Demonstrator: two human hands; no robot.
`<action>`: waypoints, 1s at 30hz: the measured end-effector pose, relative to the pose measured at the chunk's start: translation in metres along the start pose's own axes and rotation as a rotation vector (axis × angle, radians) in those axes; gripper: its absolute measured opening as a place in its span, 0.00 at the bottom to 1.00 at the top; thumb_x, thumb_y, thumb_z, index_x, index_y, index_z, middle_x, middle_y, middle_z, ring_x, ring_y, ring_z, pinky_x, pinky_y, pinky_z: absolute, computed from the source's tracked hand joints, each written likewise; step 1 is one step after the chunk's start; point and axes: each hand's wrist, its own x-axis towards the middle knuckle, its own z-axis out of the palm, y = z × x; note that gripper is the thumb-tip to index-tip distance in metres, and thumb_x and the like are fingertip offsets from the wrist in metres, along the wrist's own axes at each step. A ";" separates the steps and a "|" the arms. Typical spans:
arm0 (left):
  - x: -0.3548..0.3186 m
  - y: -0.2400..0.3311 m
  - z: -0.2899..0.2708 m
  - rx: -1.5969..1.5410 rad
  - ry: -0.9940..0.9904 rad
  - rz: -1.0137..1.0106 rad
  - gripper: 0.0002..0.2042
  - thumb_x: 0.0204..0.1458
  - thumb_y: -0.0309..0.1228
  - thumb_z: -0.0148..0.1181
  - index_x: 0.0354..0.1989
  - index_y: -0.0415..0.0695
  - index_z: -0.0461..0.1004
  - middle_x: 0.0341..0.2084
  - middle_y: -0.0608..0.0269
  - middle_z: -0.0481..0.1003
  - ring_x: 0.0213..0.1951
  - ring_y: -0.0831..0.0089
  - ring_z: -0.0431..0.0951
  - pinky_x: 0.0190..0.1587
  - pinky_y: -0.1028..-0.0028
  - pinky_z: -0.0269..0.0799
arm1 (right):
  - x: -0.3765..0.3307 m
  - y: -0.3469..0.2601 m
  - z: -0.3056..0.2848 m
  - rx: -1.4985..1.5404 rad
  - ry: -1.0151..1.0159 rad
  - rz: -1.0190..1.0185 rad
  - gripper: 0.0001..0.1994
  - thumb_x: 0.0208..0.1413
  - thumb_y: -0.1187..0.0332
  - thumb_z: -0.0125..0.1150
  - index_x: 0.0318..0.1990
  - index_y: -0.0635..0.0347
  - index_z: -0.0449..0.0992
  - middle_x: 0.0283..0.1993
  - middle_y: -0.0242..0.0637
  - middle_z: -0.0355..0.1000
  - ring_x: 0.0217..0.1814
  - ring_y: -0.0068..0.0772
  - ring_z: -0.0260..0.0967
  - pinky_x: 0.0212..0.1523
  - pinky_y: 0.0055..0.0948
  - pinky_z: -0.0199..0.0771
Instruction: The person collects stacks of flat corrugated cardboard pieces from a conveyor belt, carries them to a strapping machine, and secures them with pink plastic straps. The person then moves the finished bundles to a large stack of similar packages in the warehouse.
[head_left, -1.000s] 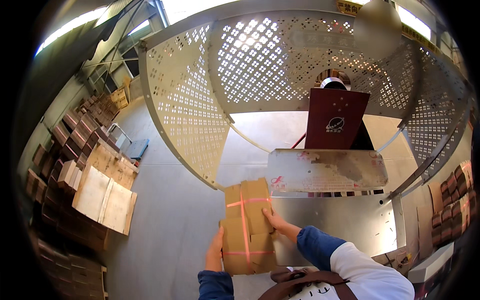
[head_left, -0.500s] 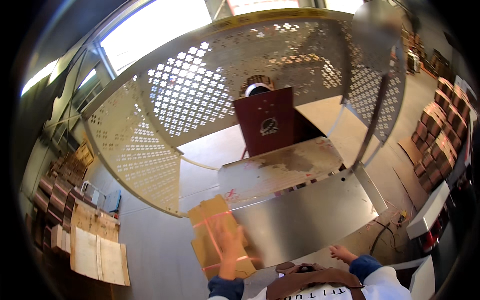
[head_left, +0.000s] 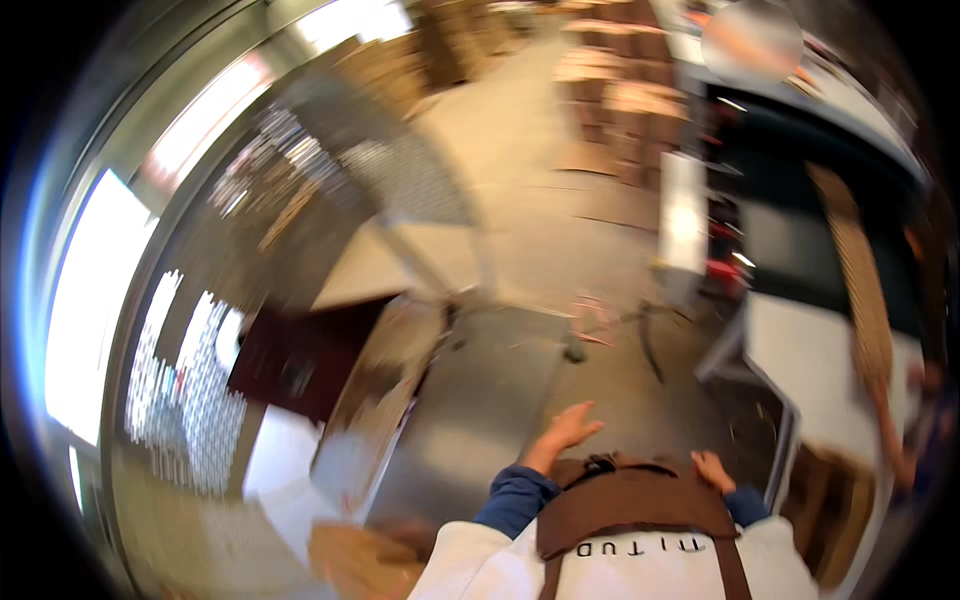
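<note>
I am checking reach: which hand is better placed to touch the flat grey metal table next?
Probably the left hand: it stretches open-fingered over the flat grey metal table, while the right hand sits close against the brown apron.

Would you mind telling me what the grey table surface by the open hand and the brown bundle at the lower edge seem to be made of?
The table surface looks like sheet metal with a dull brushed finish: flat grey, with soft pale reflections. The brown bundle appears to be cardboard, matte tan, though motion blur leaves that open. The left hand is open with fingers spread and holds nothing.
</note>
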 end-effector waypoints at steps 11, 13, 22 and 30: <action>0.170 -0.060 0.051 -0.003 -0.570 0.009 0.33 0.51 0.47 0.60 0.61 0.37 0.62 0.53 0.39 0.69 0.56 0.52 0.70 0.55 0.63 0.67 | -0.043 0.032 0.001 0.341 0.691 0.411 0.23 0.54 0.49 0.55 0.36 0.63 0.80 0.38 0.51 0.76 0.43 0.53 0.73 0.44 0.44 0.71; 0.202 -0.065 0.057 0.031 -0.639 0.079 0.32 0.51 0.46 0.60 0.60 0.38 0.62 0.52 0.40 0.70 0.54 0.53 0.72 0.54 0.63 0.68 | -0.054 0.019 0.008 0.423 0.724 0.472 0.23 0.55 0.49 0.54 0.38 0.64 0.78 0.38 0.51 0.76 0.43 0.52 0.73 0.44 0.43 0.71; 0.325 0.137 0.076 0.310 -0.761 0.549 0.32 0.51 0.46 0.62 0.59 0.38 0.63 0.48 0.40 0.73 0.51 0.55 0.75 0.52 0.64 0.70 | -0.152 -0.055 -0.027 0.725 1.321 0.450 0.18 0.58 0.55 0.55 0.44 0.62 0.74 0.33 0.41 0.77 0.36 0.42 0.75 0.38 0.35 0.73; 0.215 0.419 0.200 -0.077 -1.126 0.963 0.47 0.42 0.40 0.72 0.66 0.36 0.49 0.63 0.41 0.57 0.63 0.53 0.60 0.63 0.64 0.58 | -0.395 0.046 -0.055 0.729 2.349 0.784 0.25 0.64 0.47 0.44 0.53 0.58 0.72 0.45 0.36 0.75 0.45 0.30 0.71 0.43 0.31 0.70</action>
